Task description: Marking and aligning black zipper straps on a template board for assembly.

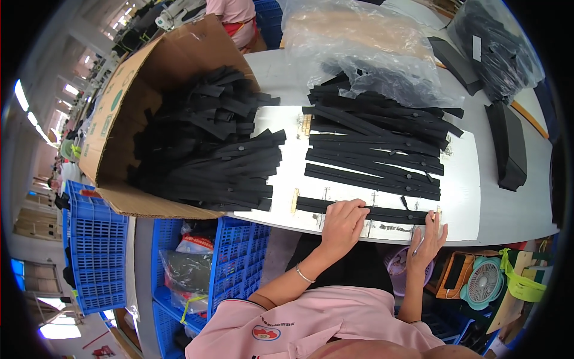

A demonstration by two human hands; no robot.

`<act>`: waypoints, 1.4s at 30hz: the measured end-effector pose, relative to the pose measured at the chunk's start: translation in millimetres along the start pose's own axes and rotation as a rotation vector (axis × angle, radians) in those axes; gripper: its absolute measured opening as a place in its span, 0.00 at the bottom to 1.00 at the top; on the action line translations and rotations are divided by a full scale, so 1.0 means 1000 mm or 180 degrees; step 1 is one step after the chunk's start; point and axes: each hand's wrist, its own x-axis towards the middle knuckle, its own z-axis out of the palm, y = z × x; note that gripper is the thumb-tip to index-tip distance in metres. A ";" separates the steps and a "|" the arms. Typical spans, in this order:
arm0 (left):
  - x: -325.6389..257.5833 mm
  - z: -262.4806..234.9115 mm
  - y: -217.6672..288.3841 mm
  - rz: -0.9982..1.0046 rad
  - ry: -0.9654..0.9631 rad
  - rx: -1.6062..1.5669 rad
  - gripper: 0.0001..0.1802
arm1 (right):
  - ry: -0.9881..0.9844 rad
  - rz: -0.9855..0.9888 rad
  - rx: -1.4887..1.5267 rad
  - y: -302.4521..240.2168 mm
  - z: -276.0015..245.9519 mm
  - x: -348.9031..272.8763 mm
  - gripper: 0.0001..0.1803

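A single black zipper (388, 214) lies straight across the white board (460, 179) at the table's near edge, its small puller sticking up past the far side. My left hand (343, 224) presses on the zipper left of its middle, fingers bent and close together. At its right end, my right hand (427, 244) touches the tape with its fingertips. A thin silver pen-like tool (418, 246) is held between the fingers of that hand. Beyond lie several more black zippers (373, 161) in loose rows. Yellowish tape marks (295, 201) and dark lines show on the board.
A cardboard box (128, 113) on its side, at left, spills a heap of black zippers (203, 149). Plastic bags (365, 42) and folded black pieces (507, 146) lie at the back and right. Blue crates (236, 257) stand below, with a small fan (483, 282) at lower right.
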 end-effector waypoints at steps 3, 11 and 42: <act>0.000 -0.001 0.000 0.0047 0.0028 -0.0010 0.10 | 0.0054 0.0006 -0.0024 -0.002 -0.001 0.000 0.24; 0.000 0.000 -0.001 0.0002 0.0069 0.0012 0.09 | -0.0008 0.0065 -0.0257 -0.001 -0.001 -0.002 0.23; 0.005 0.012 -0.005 0.0099 -0.0127 0.0251 0.09 | 0.0383 0.0246 -0.0222 0.010 0.011 -0.007 0.22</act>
